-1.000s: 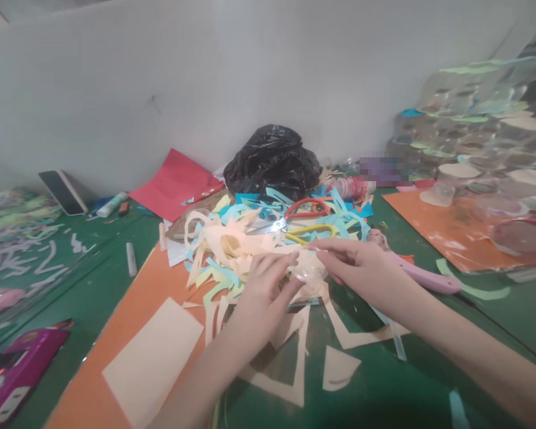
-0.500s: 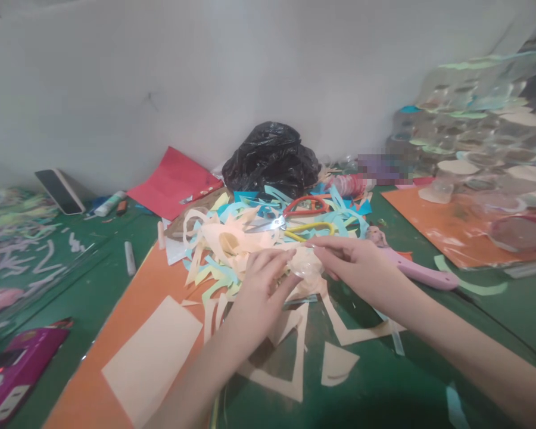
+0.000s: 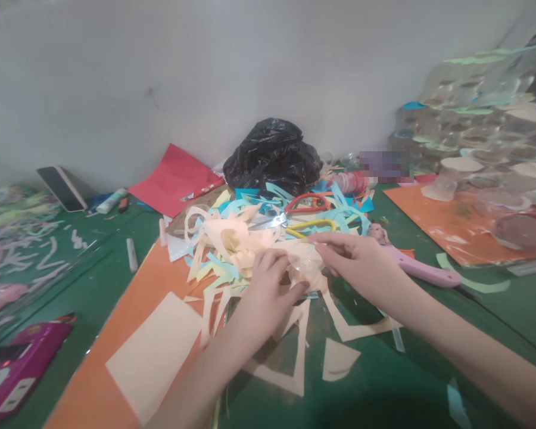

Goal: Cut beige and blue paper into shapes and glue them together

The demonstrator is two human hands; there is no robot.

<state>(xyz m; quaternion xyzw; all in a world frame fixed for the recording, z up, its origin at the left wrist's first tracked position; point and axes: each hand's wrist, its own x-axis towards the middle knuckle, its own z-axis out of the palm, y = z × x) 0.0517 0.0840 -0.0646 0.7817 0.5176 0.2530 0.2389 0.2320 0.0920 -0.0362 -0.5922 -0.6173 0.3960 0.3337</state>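
Note:
Between my two hands is a small, clear plastic cup-like piece [image 3: 304,271], with cream paper [image 3: 295,245] against its far side. My left hand [image 3: 272,286] grips its near left edge, fingers curled and thumb along the bottom. On the right, my right hand [image 3: 355,253] pinches the piece and the paper at the upper right edge; some of its fingertips are hidden. Just beyond lie scissors [image 3: 310,223] with one red and one yellow handle loop, on a heap of paper scraps [image 3: 232,232]. A pink glue gun [image 3: 424,268] rests beside my right wrist.
A cream paper sheet [image 3: 156,354] lies on orange card [image 3: 93,369] at left. Further left are a magenta device [image 3: 27,369] and a phone [image 3: 61,187]. A black plastic bag [image 3: 272,158] stands by the wall. Clear plastic pieces [image 3: 477,140] are stacked at right.
My left thumb has slid slightly right along the plastic piece, and the left fingers have curled back from it a little. My right hand stays almost where it was.

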